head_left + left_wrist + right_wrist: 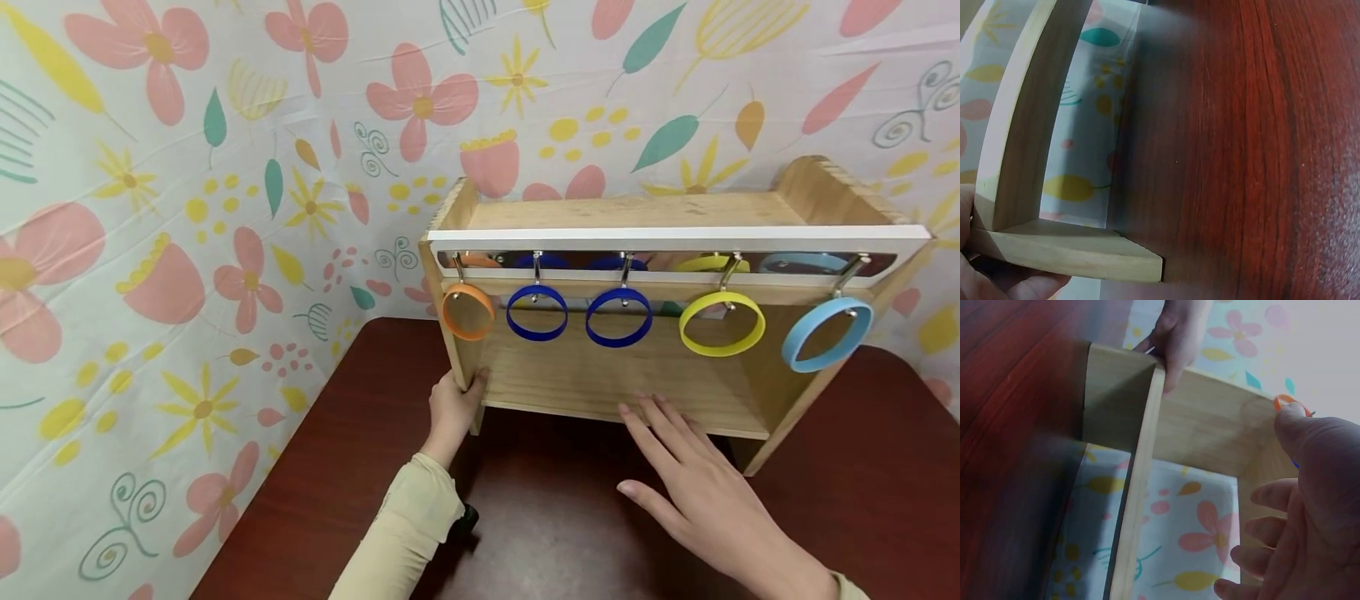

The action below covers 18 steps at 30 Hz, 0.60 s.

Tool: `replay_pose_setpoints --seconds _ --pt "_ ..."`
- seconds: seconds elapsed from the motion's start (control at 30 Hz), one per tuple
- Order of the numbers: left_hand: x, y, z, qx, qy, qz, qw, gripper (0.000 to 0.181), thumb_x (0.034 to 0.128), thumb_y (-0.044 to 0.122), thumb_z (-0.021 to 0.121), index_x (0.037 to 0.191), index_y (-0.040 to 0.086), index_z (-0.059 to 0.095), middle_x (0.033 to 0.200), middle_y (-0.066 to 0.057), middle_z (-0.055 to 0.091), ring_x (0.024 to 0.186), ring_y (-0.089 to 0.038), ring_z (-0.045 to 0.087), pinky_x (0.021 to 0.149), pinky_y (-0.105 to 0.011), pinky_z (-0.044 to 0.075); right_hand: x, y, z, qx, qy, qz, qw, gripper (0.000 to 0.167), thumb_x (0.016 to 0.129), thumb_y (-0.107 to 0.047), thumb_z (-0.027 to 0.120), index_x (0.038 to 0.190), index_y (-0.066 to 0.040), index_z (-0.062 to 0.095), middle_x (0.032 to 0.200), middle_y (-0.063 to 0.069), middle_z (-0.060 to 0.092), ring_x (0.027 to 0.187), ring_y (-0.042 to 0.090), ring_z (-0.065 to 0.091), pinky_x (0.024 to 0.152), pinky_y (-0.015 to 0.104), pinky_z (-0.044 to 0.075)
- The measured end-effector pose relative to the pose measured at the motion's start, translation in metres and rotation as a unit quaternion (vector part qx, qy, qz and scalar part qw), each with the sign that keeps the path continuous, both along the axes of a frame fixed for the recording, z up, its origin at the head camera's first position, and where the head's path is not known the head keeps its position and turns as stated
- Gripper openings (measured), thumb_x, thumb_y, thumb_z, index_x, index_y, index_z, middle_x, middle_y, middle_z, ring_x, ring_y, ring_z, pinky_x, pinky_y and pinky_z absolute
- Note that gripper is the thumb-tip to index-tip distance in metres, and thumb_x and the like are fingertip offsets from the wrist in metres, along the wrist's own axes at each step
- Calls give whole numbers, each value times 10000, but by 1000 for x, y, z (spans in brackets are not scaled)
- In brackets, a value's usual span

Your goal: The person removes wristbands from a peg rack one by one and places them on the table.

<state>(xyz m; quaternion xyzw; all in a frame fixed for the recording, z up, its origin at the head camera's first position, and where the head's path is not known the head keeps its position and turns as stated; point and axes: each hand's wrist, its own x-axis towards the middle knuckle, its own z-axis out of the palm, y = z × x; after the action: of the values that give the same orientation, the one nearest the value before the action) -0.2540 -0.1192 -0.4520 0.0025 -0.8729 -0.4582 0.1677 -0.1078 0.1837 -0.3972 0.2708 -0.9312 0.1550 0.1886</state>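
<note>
Wooden rack [630, 210] stands on the bench [540, 550], clamped at its left side by the left hand [453, 408], the right hand [697, 483] straight-fingered near the lower shelf [555, 367]; level, even support should best retain the hanging rings [723, 351] on their hooks [731, 272].

Dark reddish-brown tabletop [322, 475], wood grain showing, kinda shiny near the front edge of the view, with a pale wooden shelf unit [570, 371] standing on it.

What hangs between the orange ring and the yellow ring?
A blue ring nearer the orange ring, then a second blue ring nearer the yellow ring, each on its own hook. Head view shows it.
</note>
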Motion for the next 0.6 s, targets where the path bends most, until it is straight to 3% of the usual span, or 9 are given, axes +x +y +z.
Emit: replay_pose_setpoints --seconds 0.27,0.6 --pt "0 0 2 34 3 45 10000 285 925 371 675 815 114 620 625 -6 600 541 -131 568 509 -295 478 -3 -10 7 -151 67 124 9998 790 926 -406 658 1555 -171 242 1594 99 227 1454 297 214 1144 208 28" --pt "0 -1 3 314 -38 -139 9994 276 939 359 658 843 104 620 554 -8 512 514 -135 539 485 -288 464 -7 -16 18 -453 -86 226 9987 772 929 -357 672 1553 -184 252 1603 40 212 1461 259 202 1085 108 26"
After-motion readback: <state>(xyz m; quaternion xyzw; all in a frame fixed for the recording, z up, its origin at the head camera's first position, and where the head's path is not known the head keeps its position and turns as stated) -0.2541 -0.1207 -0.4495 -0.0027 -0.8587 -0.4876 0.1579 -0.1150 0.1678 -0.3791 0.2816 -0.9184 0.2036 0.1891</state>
